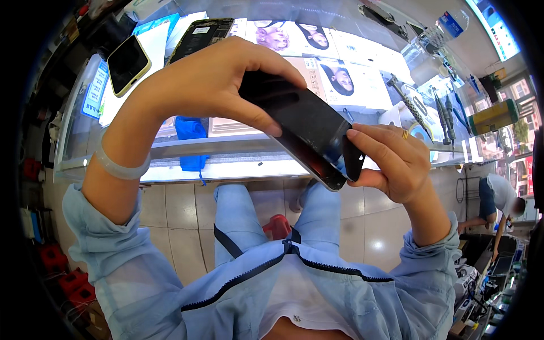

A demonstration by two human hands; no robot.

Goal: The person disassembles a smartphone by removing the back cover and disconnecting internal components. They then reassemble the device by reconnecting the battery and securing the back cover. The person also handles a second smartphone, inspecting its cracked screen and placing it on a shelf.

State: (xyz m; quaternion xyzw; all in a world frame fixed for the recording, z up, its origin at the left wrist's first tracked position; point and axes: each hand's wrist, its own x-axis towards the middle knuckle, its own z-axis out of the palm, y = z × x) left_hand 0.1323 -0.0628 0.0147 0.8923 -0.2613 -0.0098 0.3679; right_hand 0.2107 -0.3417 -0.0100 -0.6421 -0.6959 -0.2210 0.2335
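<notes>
My left hand (209,76) is closed over the upper left end of a black smartphone (297,116), fingers on the far side and thumb on the near long edge. The phone is tilted above the counter's near edge, its dark glossy face showing reflections. At its lower right end, my right hand (399,161) pinches a thin, dark, rounded triangular piece (356,162) like an opening pick, with a small white mark on it. This piece lies against or overlaps the phone's end; whether it is wedged in cannot be made out. A gold ring sits on a right finger.
On the glass counter (226,153) lie a yellow-edged phone (129,65), an opened phone body (195,42) and boxes with portraits (337,79). A blue cloth (191,133) hangs over its edge. Screwdrivers (408,105) and a yellow-green can (494,117) are right. Another person (501,195) bends far right.
</notes>
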